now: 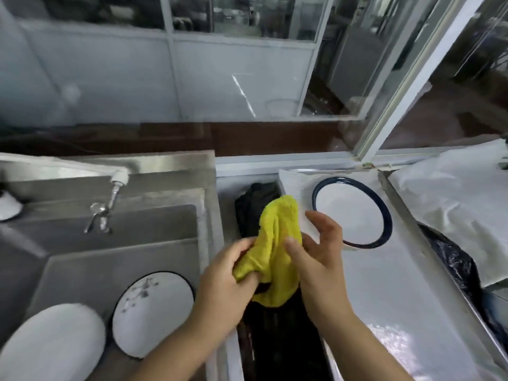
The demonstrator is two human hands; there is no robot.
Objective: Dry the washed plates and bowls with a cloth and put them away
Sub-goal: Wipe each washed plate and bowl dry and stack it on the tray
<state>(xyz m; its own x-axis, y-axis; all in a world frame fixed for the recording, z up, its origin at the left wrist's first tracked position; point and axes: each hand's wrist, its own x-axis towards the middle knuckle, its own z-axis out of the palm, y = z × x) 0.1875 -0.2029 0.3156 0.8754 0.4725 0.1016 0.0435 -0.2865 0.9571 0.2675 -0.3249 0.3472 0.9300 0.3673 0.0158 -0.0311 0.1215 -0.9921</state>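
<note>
Both my hands hold a yellow-green cloth [275,243] over the gap between the sink and the counter. My left hand [228,273] grips its lower left edge. My right hand [316,251] pinches its right side with the thumb while the fingers spread. A white plate with a dark blue rim [354,213] lies flat on the white-covered counter [390,298], just right of my right hand. In the steel sink [110,259] lie a white plate with a dark rim and grey markings [154,314] and a plain white dish [52,345] at the lower left.
A tap [110,202] hangs over the back of the sink. A dark cloth [253,207] lies in the gap behind the yellow one. A black plastic bag [453,265] sits right of the counter edge. White sheeting [453,204] covers the far right. Glass panels stand behind.
</note>
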